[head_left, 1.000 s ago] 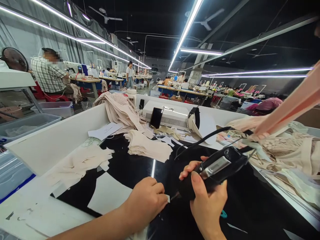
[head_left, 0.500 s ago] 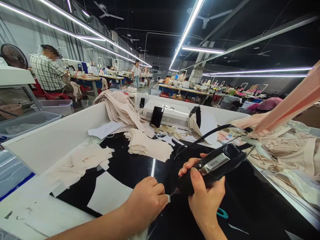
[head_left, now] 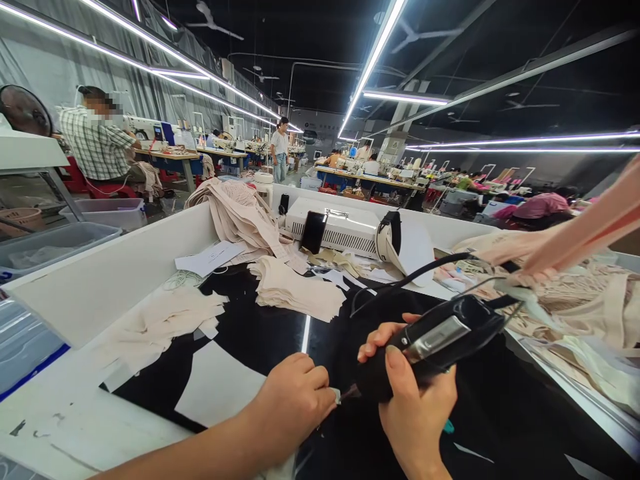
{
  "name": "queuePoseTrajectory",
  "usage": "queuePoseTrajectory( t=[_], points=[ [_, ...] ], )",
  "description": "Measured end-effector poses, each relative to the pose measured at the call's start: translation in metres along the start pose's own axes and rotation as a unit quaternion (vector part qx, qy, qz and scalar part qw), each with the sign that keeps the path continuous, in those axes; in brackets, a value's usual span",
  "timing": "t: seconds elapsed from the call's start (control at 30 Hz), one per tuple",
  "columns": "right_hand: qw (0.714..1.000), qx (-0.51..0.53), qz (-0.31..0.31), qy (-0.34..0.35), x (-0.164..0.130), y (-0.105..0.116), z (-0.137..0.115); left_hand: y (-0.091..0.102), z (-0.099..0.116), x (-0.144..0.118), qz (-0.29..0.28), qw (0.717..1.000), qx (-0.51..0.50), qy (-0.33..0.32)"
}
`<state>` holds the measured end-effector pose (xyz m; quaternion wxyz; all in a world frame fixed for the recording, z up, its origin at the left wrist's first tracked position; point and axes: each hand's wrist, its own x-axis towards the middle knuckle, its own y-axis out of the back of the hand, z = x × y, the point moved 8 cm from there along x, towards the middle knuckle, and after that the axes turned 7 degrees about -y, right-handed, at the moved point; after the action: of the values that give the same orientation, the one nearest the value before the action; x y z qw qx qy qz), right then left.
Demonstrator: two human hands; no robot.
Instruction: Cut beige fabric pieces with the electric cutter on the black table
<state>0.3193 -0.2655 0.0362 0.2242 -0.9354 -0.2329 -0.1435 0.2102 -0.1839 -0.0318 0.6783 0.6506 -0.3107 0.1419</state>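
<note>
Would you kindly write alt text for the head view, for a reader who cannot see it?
The right hand grips a black corded handheld tool, its tip against a small white piece pinched by the left hand over a black worktable strewn with beige fabric pieces.

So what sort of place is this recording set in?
Most likely a garment factory floor: stacks of cut beige fabric pieces on the worktable, rows of sewing stations with seated workers, long strip lights overhead.

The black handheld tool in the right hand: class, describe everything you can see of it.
The black handheld tool is a chunky, glossy body with a silver plate on its side, seemingly plastic. It lies tilted, its narrow tip down-left at a small pale piece pinched by the left hand. The right hand grips it; a black cord trails behind.
</note>
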Motion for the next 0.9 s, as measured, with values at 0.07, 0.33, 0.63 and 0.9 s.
queuePoseTrajectory(
  t=[0.07,0.33,0.63,0.9],
  points=[
    [1.0,-0.009,0.002,-0.002,-0.001,0.0,0.001,0.0,0.0,0.0,-0.001,1.0,0.003,0.001],
    [0.999,-0.028,0.01,-0.01,-0.003,0.003,0.001,0.012,-0.001,-0.002,-0.072,0.997,-0.022,0.021],
    [0.999,-0.023,0.024,-0.002,-0.013,0.016,-0.004,0.031,0.006,-0.023,-0.098,0.994,-0.04,0.026],
    [0.999,-0.007,0.034,0.01,-0.01,0.01,-0.011,0.026,0.008,-0.028,-0.05,0.998,-0.033,0.021]
  ],
)
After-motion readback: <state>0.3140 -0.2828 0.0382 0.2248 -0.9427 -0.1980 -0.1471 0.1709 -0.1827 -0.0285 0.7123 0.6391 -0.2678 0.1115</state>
